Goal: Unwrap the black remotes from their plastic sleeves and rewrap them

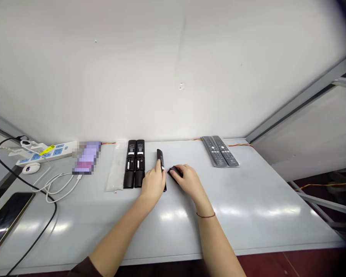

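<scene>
My left hand [154, 180] is closed around a black remote control [159, 154], which is tipped on its side above the table. In my right hand [187, 179] is a small black piece that looks like a battery cover [176, 171], pinched between thumb and fingers just right of the remote. Left of my left hand, two black remotes lie face down, a left one [129, 163] and a right one [139, 163], side by side with their battery compartments uncovered. A clear plastic sleeve [116, 165] lies beside them.
Two remotes in plastic sleeves [220, 151] lie at the back right. On the left are a power strip [59, 150], a phone [88, 157] with a white cable [53, 198], a white mouse-like item [31, 168], and a dark phone [8, 219]. A black cable [46, 227] crosses the table [248, 200].
</scene>
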Action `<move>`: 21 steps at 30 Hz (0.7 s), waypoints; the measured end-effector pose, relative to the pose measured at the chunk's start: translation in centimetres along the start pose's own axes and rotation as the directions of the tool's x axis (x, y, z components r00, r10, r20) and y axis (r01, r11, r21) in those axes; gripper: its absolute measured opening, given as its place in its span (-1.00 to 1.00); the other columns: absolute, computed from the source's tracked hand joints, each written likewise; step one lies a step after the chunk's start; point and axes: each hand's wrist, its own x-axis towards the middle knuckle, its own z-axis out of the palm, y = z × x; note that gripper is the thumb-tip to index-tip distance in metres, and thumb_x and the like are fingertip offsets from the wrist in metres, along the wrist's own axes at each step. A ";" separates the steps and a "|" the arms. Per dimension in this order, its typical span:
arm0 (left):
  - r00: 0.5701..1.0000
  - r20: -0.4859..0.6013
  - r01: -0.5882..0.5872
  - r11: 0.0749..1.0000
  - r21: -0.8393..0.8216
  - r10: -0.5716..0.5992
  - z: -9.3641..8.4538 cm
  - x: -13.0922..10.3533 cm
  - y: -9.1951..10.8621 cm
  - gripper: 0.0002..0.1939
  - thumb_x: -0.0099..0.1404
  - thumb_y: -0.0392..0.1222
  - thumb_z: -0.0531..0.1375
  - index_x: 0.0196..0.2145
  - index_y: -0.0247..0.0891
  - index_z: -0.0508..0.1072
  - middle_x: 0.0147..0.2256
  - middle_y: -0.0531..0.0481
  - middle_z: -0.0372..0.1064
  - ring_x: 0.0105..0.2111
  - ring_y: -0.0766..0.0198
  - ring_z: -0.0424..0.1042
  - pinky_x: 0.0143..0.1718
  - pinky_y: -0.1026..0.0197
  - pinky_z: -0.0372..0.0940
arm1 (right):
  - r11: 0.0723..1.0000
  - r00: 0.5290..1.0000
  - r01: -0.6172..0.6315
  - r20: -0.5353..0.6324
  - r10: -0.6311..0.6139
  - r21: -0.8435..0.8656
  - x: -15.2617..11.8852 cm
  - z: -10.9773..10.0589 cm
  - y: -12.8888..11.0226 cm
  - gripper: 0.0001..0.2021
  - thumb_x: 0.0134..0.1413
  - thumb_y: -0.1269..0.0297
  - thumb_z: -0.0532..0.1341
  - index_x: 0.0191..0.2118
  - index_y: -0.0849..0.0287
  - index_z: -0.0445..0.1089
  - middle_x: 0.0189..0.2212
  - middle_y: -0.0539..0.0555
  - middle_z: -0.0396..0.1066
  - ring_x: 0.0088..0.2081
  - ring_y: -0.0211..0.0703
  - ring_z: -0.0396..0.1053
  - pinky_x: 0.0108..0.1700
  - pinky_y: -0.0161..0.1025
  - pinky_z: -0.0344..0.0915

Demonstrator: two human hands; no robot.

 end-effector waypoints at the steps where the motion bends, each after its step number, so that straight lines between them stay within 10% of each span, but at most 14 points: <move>1: 1.000 -0.003 -0.007 0.999 0.034 0.007 -0.1 0.0 0.0 -0.49 0.39 -0.12 -0.12 0.21 -0.44 0.12 -0.14 -0.35 0.44 -0.15 -0.03 0.45 -0.17 0.07 0.27 | 1.000 1.000 -0.006 -0.014 0.005 -0.025 0.0 0.1 0.1 -0.76 0.11 0.18 0.13 -0.23 0.20 0.45 -0.31 0.20 0.43 -0.22 0.04 0.36 -0.15 -0.08 0.24; 9: 0.998 0.047 -0.050 0.986 0.158 0.043 -1.0 0.1 0.0 -0.64 0.39 -0.17 -0.11 0.02 -0.34 0.31 -0.21 -0.23 0.43 -0.18 0.03 0.44 -0.22 0.11 0.28 | 0.997 1.000 -0.009 -0.031 0.006 -0.074 0.0 0.4 0.4 -0.76 0.12 0.19 0.11 -0.23 0.20 0.44 -0.36 0.14 0.39 -0.31 -0.05 0.35 -0.22 -0.17 0.25; 16: 0.887 0.284 -0.425 0.884 0.196 0.364 -0.9 -2.1 -0.5 -0.82 0.32 -0.14 0.07 -0.17 -0.22 0.38 -0.17 -0.07 0.38 -0.17 0.15 0.39 -0.25 0.19 0.27 | 0.998 0.999 0.006 -0.032 -0.008 -0.060 0.1 0.5 0.5 -0.76 0.13 0.20 0.11 -0.23 0.21 0.44 -0.37 0.15 0.39 -0.30 -0.06 0.35 -0.21 -0.18 0.24; 21: 0.907 0.235 -0.407 0.872 0.274 0.349 -0.6 -2.3 -1.1 -0.86 0.33 -0.19 0.07 -0.20 -0.22 0.39 -0.22 -0.07 0.39 -0.21 0.15 0.38 -0.24 0.14 0.21 | 0.998 0.999 0.009 -0.030 -0.011 -0.065 0.0 0.5 0.3 -0.76 0.13 0.19 0.11 -0.23 0.21 0.44 -0.36 0.15 0.39 -0.30 -0.06 0.36 -0.21 -0.19 0.24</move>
